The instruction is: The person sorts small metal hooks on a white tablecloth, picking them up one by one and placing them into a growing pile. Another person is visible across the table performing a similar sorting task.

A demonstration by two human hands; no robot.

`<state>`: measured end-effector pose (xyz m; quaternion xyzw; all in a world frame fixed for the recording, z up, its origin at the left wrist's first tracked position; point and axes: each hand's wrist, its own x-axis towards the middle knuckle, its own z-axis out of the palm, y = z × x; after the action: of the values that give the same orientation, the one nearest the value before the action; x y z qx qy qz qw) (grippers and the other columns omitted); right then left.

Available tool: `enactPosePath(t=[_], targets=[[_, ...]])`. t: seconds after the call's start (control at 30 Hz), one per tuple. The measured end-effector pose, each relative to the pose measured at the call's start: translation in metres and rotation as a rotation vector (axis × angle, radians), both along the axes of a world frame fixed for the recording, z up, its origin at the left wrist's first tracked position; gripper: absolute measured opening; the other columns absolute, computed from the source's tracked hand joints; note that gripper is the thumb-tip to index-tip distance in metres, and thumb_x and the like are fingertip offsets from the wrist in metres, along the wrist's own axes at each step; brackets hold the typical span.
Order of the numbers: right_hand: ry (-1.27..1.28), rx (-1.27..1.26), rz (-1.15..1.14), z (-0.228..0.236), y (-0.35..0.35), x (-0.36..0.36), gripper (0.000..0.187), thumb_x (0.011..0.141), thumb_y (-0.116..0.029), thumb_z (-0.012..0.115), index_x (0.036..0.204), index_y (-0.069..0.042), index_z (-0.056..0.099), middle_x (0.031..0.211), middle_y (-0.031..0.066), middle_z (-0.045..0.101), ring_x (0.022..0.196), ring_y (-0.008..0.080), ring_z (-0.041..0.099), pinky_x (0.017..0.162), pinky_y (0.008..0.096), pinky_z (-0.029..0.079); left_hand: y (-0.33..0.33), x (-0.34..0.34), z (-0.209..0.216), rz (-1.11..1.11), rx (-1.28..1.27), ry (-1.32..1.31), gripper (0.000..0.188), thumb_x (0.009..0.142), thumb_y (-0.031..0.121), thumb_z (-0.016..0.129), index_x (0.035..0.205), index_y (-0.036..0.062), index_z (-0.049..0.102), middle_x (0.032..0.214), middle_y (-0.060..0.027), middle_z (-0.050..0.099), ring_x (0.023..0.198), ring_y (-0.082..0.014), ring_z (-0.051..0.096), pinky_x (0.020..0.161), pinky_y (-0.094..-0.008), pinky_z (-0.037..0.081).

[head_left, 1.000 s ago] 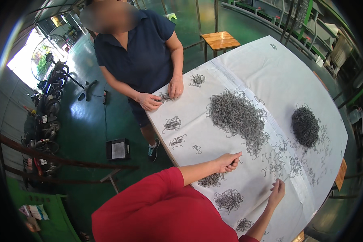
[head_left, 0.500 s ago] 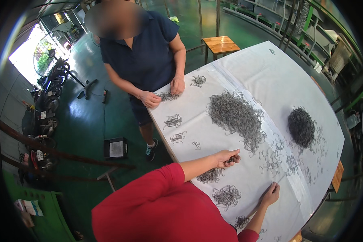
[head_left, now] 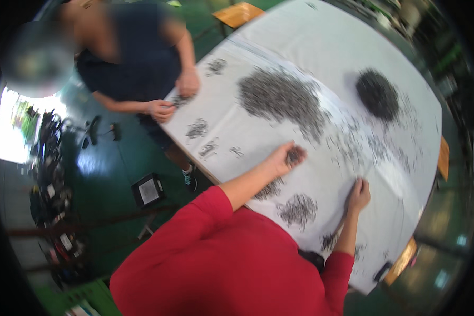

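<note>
Table (head_left: pixel 347 39) clothed white, wire heaps (head_left: pixel 282 99), green floor (head_left: pixel 102 176)

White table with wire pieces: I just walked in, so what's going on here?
The person in red cups dark wire pieces in the left hand over the white table; whether the right hand holds any is too blurred to tell. A co-worker has both hands at a small pile by the edge. A large heap lies mid-table, a rounder one to its right.
</note>
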<state>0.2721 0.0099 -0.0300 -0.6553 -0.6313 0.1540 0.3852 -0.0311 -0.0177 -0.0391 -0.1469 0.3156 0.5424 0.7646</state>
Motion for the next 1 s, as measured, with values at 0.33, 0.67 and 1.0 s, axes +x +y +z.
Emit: enactPosePath(t=[0.33,0.67,1.0], targets=[[0.315,-0.233,-0.029,0.014,0.028,-0.015,0.019,0.088,-0.016,0.056,0.096,0.000,0.063,0.077,0.0062,0.063,0.068,0.0107,0.055,0.064,0.0255,0.044,0.003,0.032,0.036,-0.123,0.027,-0.128,0.029,0.096,0.022,0.040,0.107,-0.0031,0.051,0.114,-0.0176,0.054,0.116,-0.0331,0.049,0.099,-0.0458,0.042],[-0.256,-0.186,0.197,0.028,0.066,-0.095,0.012,0.076,-0.019,0.067,0.080,-0.009,0.063,0.078,0.0055,0.059,0.071,0.0256,0.059,0.063,0.0364,0.044,0.004,0.014,0.021,-0.460,0.320,-0.199,0.055,0.099,0.034,0.028,0.136,-0.0067,0.028,0.138,-0.0228,0.035,0.130,-0.0357,0.032,0.105,-0.0423,0.034],[-0.339,-0.198,0.189,0.030,0.064,-0.091,0.014,0.076,-0.016,0.067,0.086,-0.010,0.061,0.088,0.0061,0.058,0.072,0.0267,0.058,0.066,0.0401,0.043,0.006,0.016,0.023,-0.473,0.329,-0.153,0.056,0.099,0.033,0.028,0.137,-0.0064,0.025,0.140,-0.0211,0.033,0.131,-0.0338,0.031,0.107,-0.0413,0.031]])
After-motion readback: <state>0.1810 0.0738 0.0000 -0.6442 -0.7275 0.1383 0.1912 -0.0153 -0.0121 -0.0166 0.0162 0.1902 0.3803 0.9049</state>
